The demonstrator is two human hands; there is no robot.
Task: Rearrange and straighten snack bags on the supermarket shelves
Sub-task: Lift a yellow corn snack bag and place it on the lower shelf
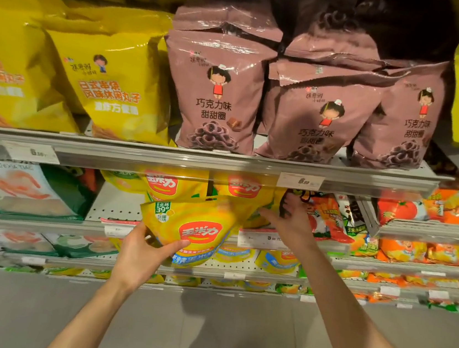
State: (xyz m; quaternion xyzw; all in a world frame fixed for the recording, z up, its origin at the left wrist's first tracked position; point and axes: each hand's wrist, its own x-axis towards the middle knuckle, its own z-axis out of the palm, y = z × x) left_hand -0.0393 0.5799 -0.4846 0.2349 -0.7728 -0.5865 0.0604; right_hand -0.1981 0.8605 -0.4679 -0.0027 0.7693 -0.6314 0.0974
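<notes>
On the second shelf [358,249] from the top — yellow corn snack section, below the brown chocolate-ring bags [218,91].

Item: yellow bag [187,226], red oval logo, tilted, its top leaning right. It is held out in front of the shelf edge, not yet seated in a row.

Left hand [140,255]: grip closed on the bag's lower left corner, thumb across the front, fingers behind. Hold looks to be on the bottom part only.

Right hand [289,218]: open, fingers spread, nothing held. It reaches in under the upper shelf rail [195,163], beside the two yellow bags [243,190] standing at the back; whether it touches them cannot be told.

Neighbours: red and orange bags [330,218] just to the right; a price tag [261,238] on the shelf edge below the right hand.

Risks, as judged:
- Bag held low and tilted — the puffed top could flop over or slide out of the grip as it goes in.
- Pushing it in crooked would likely knock the back bags sideways or leave it lying flat.
- The spread right hand could nudge the red bags out of line.
- A hard squeeze may crush the contents.
- The bag's bottom may snag the price tag.
</notes>
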